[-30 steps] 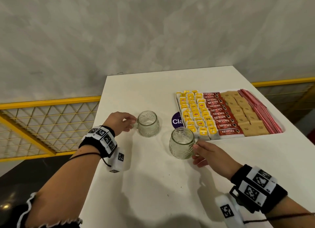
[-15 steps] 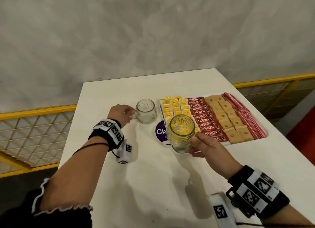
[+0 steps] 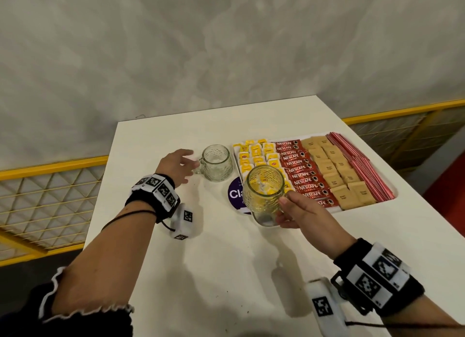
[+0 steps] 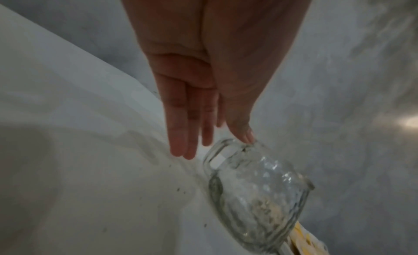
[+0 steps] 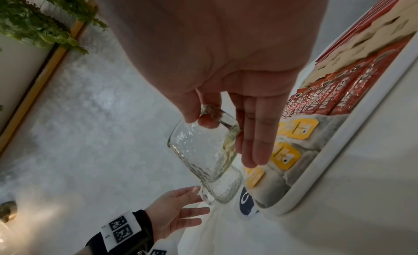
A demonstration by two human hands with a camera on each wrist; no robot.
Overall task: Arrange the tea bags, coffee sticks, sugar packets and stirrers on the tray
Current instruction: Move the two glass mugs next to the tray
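Glass is what I have in my right hand (image 3: 299, 214): from the head view I grip a small dimpled mug (image 3: 264, 194) by its handle, lifted off the table (image 3: 226, 273) and hanging over the near left corner of the tray (image 3: 392, 198). On that tray the tea bags (image 3: 256, 152), coffee sticks (image 3: 299, 170), sugar packets (image 3: 334, 170) and stirrers (image 3: 362, 165) lie in neat rows, left to right, touching side by side. My left hand (image 3: 176, 168) is open with fingers loose, right at the handle of a second mug (image 3: 217, 166) that stands on the table just left of the tray, beside a purple sticker (image 3: 235, 194). In the left wrist view, my straight fingers (image 4: 181, 133) hold nothing; the thumb tip seems to touch the top of that second mug's (image 4: 257, 192) handle. The right wrist view shows my thumb and forefinger pinching the handle of the lifted mug (image 5: 201, 146), the other fingers (image 5: 255, 133) straight alongside, with tea bags (image 5: 285, 155) and coffee sticks (image 5: 353, 94) in the tray (image 5: 339, 151) below. I judge the mugs heavy for their size, rigid, slick and breakable, so the handle loop is the safe hold. The packets look light, flat and limp, easily scattered by a knock from the mug; I would pinch them by an edge, and the thin stirrers near the middle.
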